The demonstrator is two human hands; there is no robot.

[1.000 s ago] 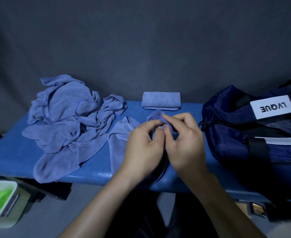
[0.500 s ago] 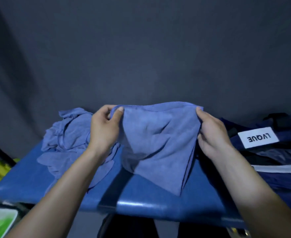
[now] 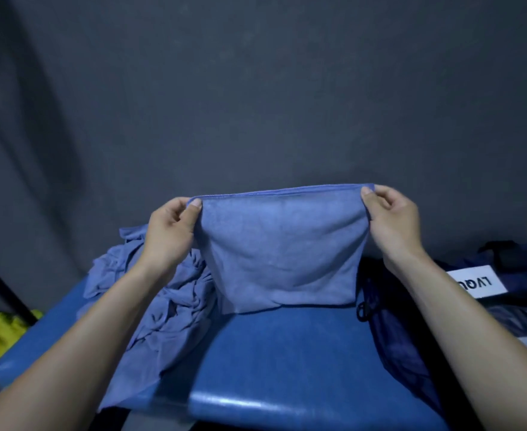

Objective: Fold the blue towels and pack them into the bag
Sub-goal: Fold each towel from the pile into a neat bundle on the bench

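Head view — left hand (image 3: 169,233) and right hand (image 3: 391,222) pinch towel (image 3: 282,250) taut.

Head view: a blue towel (image 3: 282,253) is held spread above the blue table (image 3: 287,362), its top corners pinched by the left hand (image 3: 170,233) and the right hand (image 3: 391,223), its lower edge touching the table. Left of the towel lies a heap of unfolded towels (image 3: 165,309). Right of the towel sits a dark blue bag (image 3: 417,337) bearing a white label (image 3: 477,284).
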